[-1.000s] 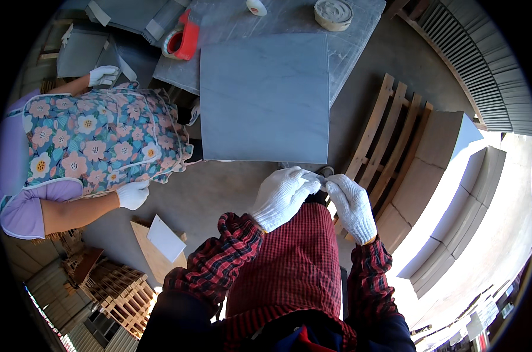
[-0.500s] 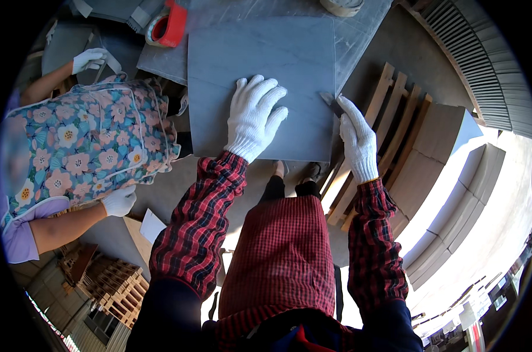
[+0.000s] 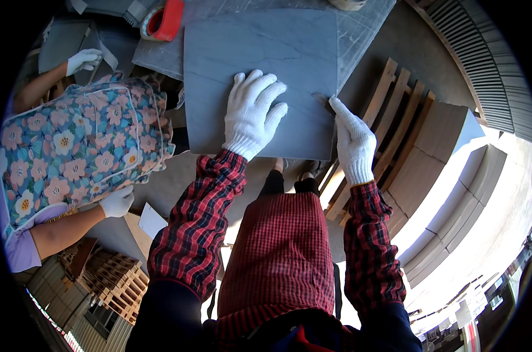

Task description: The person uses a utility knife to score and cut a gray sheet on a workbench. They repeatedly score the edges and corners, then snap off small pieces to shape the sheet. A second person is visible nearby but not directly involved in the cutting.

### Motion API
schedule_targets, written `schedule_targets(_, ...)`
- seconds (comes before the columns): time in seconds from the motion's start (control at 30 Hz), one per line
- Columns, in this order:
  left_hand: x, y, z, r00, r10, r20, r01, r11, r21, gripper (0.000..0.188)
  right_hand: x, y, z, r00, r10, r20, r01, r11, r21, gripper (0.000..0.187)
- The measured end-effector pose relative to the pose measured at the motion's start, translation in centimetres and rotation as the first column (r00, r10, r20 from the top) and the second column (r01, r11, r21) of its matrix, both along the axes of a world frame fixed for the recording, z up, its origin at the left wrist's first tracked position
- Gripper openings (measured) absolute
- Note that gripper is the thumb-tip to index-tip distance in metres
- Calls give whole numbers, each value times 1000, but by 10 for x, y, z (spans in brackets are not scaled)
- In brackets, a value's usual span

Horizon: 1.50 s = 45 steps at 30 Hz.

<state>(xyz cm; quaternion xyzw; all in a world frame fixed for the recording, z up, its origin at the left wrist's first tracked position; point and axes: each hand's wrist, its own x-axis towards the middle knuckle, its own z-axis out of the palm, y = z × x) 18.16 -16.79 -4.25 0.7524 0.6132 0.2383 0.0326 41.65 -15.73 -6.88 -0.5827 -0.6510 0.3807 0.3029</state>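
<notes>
A grey veined square tile (image 3: 210, 56) lies flat on a table, its near edge jutting out past the tabletop toward me. My left hand (image 3: 254, 111), in a white knit glove, rests palm down on the tile's middle with its fingers spread. At the tile's right edge, my gloved right hand (image 3: 354, 141) is closed around a small flat-bladed tool (image 3: 320, 97). Only the tool's greyish end shows, over the tile's edge; the glove covers the rest, so its exact kind is unclear.
Red tape dispenser (image 3: 163, 22) and a tape roll (image 3: 348, 3) sit on the grey table (image 3: 366, 32). Left of me stands a co-worker in a flowered apron (image 3: 78, 141), gloved hands apart. Wooden pallet (image 3: 389, 111) and stacked pale boxes (image 3: 421, 158) flank my right.
My right hand has shifted slightly left against the tile's edge, and less of the tool shows. The left hand stays on the tile. The whole view has moved a little.
</notes>
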Motion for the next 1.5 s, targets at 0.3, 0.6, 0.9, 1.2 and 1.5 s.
schedule_targets(0.3,4,9,2,1000,3,7,-3,1000,-10,37,2,11,6,999,47,-9,-47,997,58,33)
schedule_targets(0.6,33,13,7,980,113,-164,-137,981,-141,54,78,-41,38,812,-397,-429,48,777,-628,48)
schedule_targets(0.9,154,-109,29,663,283,693,439,603,-666,26,110,-45,43,652,-593,-472,102,686,-720,43)
schedule_targets(1.2,137,-53,64,441,707,553,185,532,-826,57,65,-54,83,784,-421,-456,-22,716,-698,29)
schedule_targets(1.5,69,-49,75,687,428,587,11,802,-597,31,64,-43,66,424,-698,-576,114,673,-731,34)
